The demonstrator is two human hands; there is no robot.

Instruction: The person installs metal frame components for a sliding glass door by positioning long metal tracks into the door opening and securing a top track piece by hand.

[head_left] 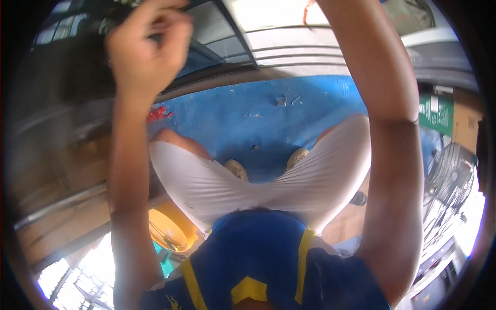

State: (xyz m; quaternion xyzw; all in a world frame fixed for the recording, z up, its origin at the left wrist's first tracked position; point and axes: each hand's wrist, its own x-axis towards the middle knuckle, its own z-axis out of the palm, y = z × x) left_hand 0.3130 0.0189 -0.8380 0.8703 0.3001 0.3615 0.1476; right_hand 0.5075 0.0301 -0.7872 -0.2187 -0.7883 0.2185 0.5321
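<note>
The left hand (150,54) is raised in the upper left of the frame, blurred, its fingers curled in toward the thumb with a small dark gap between them; whether it grips anything I cannot tell. The right forearm (374,51) climbs through the right half of the frame and runs out at the top edge, so the right hand is beyond the view and I cannot tell what it does. The two arms stand well apart, one on each side of the person's body. Nearest to the left hand is a dark-framed panel (219,49) in the upper left to upper middle, overlapped by the hand in this view (touching or not, I cannot tell). To its right, at the top middle, lies a pale ridged surface (294,46), with a thin orange-red strip (305,15) close to the right forearm. Below these spreads a blue floor (232,113), with red scraps (160,113) at its left end and small grey bits (281,101) near its middle. White shorts (206,181) stretch between the spread knees at the centre, two light shoes (236,169) showing beyond them. A blue-and-yellow shirt (258,232) fills the bottom middle. A yellow basin (170,230) sits at the lower left, while at the right edge a green box (436,113) adjoins a brown carton (465,126), above a fan (452,173).
</note>
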